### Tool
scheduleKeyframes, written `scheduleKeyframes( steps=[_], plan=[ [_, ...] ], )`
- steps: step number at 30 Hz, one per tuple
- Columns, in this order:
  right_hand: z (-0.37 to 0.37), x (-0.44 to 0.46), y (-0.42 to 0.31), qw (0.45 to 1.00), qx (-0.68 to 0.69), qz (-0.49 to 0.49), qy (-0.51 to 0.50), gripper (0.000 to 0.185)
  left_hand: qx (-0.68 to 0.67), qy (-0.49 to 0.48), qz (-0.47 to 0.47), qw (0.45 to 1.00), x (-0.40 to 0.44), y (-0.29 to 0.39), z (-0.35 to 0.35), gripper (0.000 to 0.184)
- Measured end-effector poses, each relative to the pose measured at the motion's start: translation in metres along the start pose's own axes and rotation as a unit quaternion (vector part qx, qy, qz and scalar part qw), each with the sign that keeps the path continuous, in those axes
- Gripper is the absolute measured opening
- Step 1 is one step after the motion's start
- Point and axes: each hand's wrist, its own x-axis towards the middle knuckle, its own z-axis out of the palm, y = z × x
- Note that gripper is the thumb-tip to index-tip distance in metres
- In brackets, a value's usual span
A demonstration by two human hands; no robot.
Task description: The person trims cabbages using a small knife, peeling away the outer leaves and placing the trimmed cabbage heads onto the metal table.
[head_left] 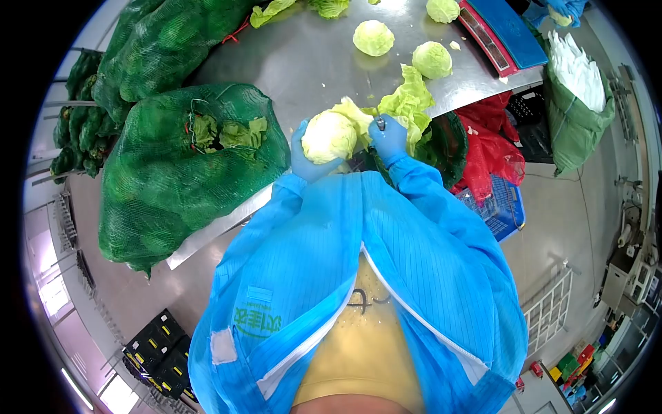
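My left hand (307, 160), in a blue glove, is wrapped round the lower left side of a pale green cabbage (327, 138) just above the table's front edge. My right hand (390, 140), gloved too, is closed on what looks like a small knife (380, 123); only a short metal part shows above the fist. A loosened outer leaf (355, 115) stretches from the cabbage toward my right hand. More large green leaves (408, 107) hang just beyond and right of that hand; whether they are still joined to the cabbage I cannot tell.
A green mesh sack (186, 186) of cabbages stands at left, with more sacks (162, 52) behind. Trimmed cabbages (373, 38) lie on the steel table (310, 62). At right are a red-and-blue bin (500, 34), red mesh (486, 155), and a blue crate (507, 210). Another person's gloved hand (567, 8) shows.
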Motion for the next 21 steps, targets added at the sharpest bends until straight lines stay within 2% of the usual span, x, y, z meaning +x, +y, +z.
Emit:
scheduleKeyframes(
  steps=[2, 3, 4, 6, 9, 11, 12, 14, 15, 17, 21],
  plan=[
    [0.002, -0.011, 0.017, 0.996, 0.014, 0.050, 0.066, 0.021, -0.019, 0.021, -0.018, 0.999, -0.003, 0.002, -0.003, 0.110],
    [-0.001, -0.016, 0.022, 0.996, 0.015, 0.050, 0.066, 0.021, -0.029, 0.031, -0.045, 0.998, -0.004, 0.003, -0.007, 0.108],
    [-0.007, -0.021, 0.027, 0.990, 0.026, 0.093, 0.102, 0.022, -0.039, 0.041, -0.072, 0.996, -0.004, 0.003, -0.010, 0.105],
    [-0.018, -0.020, 0.038, 0.976, 0.012, 0.164, 0.139, 0.025, -0.023, 0.046, -0.064, 0.997, -0.004, 0.003, -0.012, 0.105],
    [-0.022, -0.025, 0.030, 0.973, 0.048, 0.109, 0.196, 0.034, 0.009, 0.041, -0.055, 0.998, -0.004, -0.002, -0.016, 0.105],
    [-0.021, -0.028, -0.007, 0.976, 0.168, 0.059, 0.130, 0.047, 0.026, 0.032, -0.056, 0.998, -0.004, -0.004, -0.016, 0.105],
    [-0.017, -0.027, -0.019, 0.975, 0.168, 0.059, 0.130, 0.047, 0.052, 0.029, -0.054, 0.997, -0.002, -0.003, -0.017, 0.105],
    [-0.009, -0.025, -0.037, 0.984, 0.147, -0.098, -0.005, 0.047, 0.079, 0.025, -0.052, 0.995, 0.001, 0.002, -0.017, 0.104],
    [-0.004, -0.023, -0.040, 0.984, 0.148, -0.097, -0.005, 0.047, 0.055, 0.027, -0.066, 0.996, 0.002, 0.008, -0.015, 0.104],
    [0.002, -0.013, -0.042, 0.971, 0.121, -0.168, -0.115, 0.048, 0.030, 0.030, -0.078, 0.996, 0.002, 0.012, -0.012, 0.104],
    [0.005, -0.006, -0.040, 0.961, 0.152, -0.170, -0.155, 0.040, -0.010, 0.038, -0.079, 0.996, 0.003, 0.012, -0.012, 0.103]
  ],
)
